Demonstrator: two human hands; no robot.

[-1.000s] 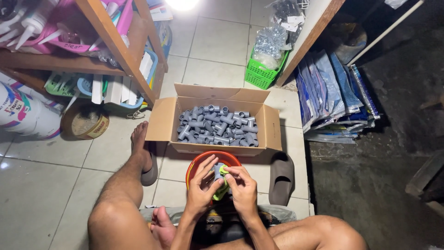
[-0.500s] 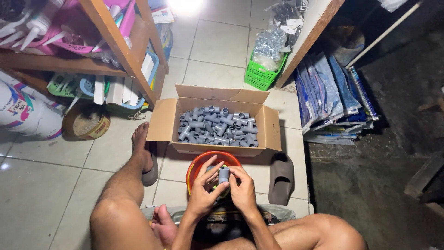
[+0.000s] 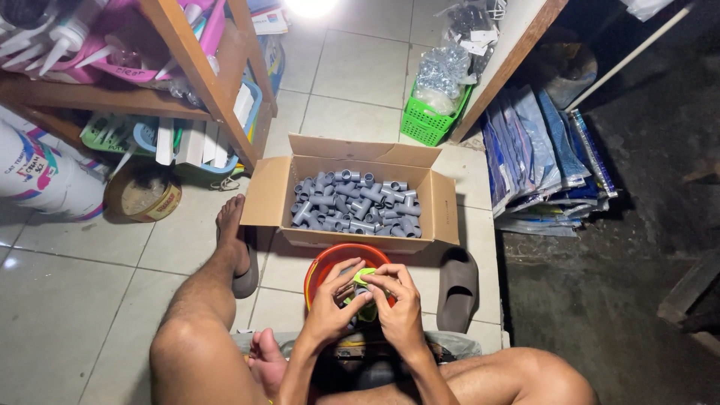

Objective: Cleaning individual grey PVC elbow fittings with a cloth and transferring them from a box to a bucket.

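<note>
Both my hands meet over an orange basin [image 3: 324, 261] in front of me. My left hand [image 3: 328, 306] and my right hand [image 3: 400, 305] together grip a grey pipe fitting [image 3: 352, 286] wrapped partly in a green cloth [image 3: 364, 280]. The fitting is mostly hidden by my fingers. Just beyond the basin stands an open cardboard box [image 3: 271, 196] filled with several grey pipe fittings [image 3: 352, 202]. My left leg stretches past the box, its foot [image 3: 231, 225] on a dark slipper.
A second dark slipper [image 3: 457, 289] lies right of the basin. Wooden shelving [image 3: 196, 71] with pink trays and tubes stands at left, a white bucket [image 3: 41, 176] and a tape roll [image 3: 142, 196] beneath. A green basket [image 3: 429, 121] of bagged parts and stacked packets [image 3: 544, 161] sit at right.
The grey fitting stood bare and upright between my fingers half a second ago; now the green cloth covers its top and my fingers have closed over it.
</note>
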